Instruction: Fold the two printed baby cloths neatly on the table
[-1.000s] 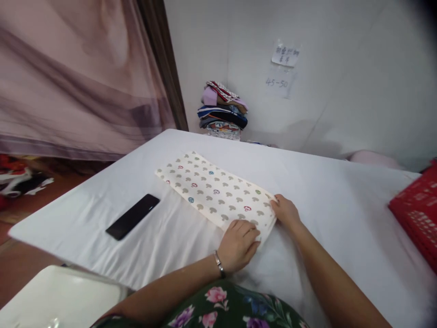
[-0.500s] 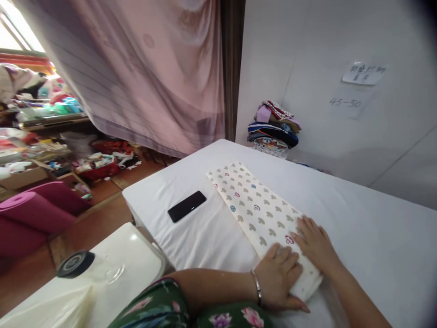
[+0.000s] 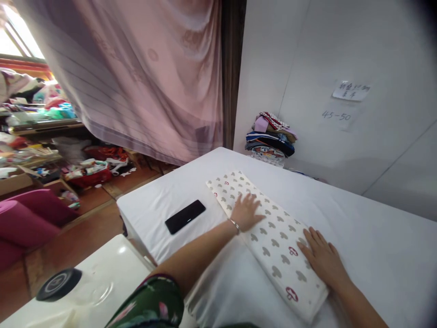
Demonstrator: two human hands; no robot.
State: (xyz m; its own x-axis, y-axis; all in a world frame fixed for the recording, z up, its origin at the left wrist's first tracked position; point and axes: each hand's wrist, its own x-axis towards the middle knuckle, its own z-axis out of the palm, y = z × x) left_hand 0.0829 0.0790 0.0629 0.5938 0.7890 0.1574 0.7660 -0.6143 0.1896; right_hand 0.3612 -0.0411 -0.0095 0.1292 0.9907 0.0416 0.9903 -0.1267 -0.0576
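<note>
A folded cream cloth (image 3: 273,232) with grey, red and other printed shapes lies flat, slanting across the white-covered table (image 3: 368,241). My left hand (image 3: 246,213), with a silver bracelet at the wrist, rests on the cloth's upper part, palm down and fingers spread. Near the lower right edge of the cloth lies my right hand (image 3: 322,256), also palm down, its fingers apart on the fabric. To the left of the cloth is a black phone (image 3: 185,217), lying flat and touched by neither hand.
A stack of folded fabrics (image 3: 271,139) stands beyond the table by the wall. The lower left holds a white surface (image 3: 112,269) with a dark round lid (image 3: 58,284). Pink rolls (image 3: 27,223) lie at far left, below a hanging pink curtain (image 3: 153,68).
My left hand has moved from the near end of the cloth up to its far part, uncovering the near end. My right hand stays near the right edge. The view has shifted slightly.
</note>
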